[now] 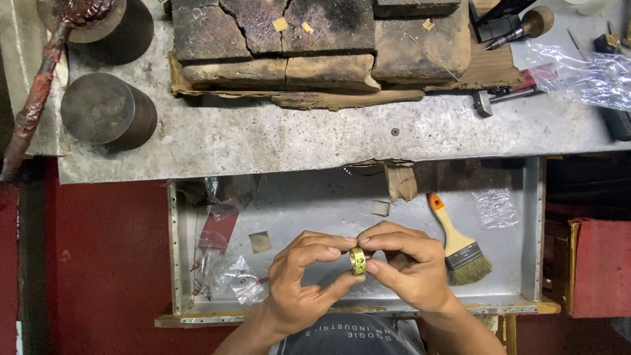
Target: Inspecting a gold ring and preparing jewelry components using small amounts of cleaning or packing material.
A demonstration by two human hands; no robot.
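Ring: a wide gold metal band [357,260] – pinched from both sides above the metal tray [328,210].
Left hand [303,279]: fingertips clamped on it.
Right hand [407,263]: likewise clamped.

I've got both forearms coming up from bottom of view, wrists angled inward. L hand [299,279] curled, thumb under, index arched over top. R hand [411,266] mirrors it, fingers bent, thumb low. Fingertips of both grips meet at centre, pinched tight.
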